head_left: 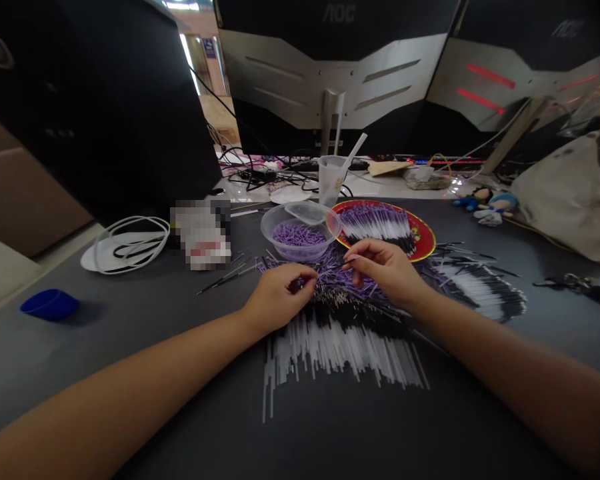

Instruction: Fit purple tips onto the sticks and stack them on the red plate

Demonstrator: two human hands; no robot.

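My left hand (280, 297) rests on the dark desk with its fingers pinched over a heap of thin pen refills (340, 327), white stems with black and purple ends. My right hand (383, 267) hovers just right of it, fingertips pinched on something small and purple near the top of the heap. Directly behind both hands stands a clear plastic bowl (300, 233) with several small purple caps inside. A red plate (420, 233) behind my right hand carries a row of capped refills.
Another spread of refills (480, 287) lies to the right. A clear cup with a straw (331, 177) stands behind the bowl, below two monitors (340, 67). A black computer tower (105, 100), coiled white cable (127, 243) and blue cap (50, 304) lie left.
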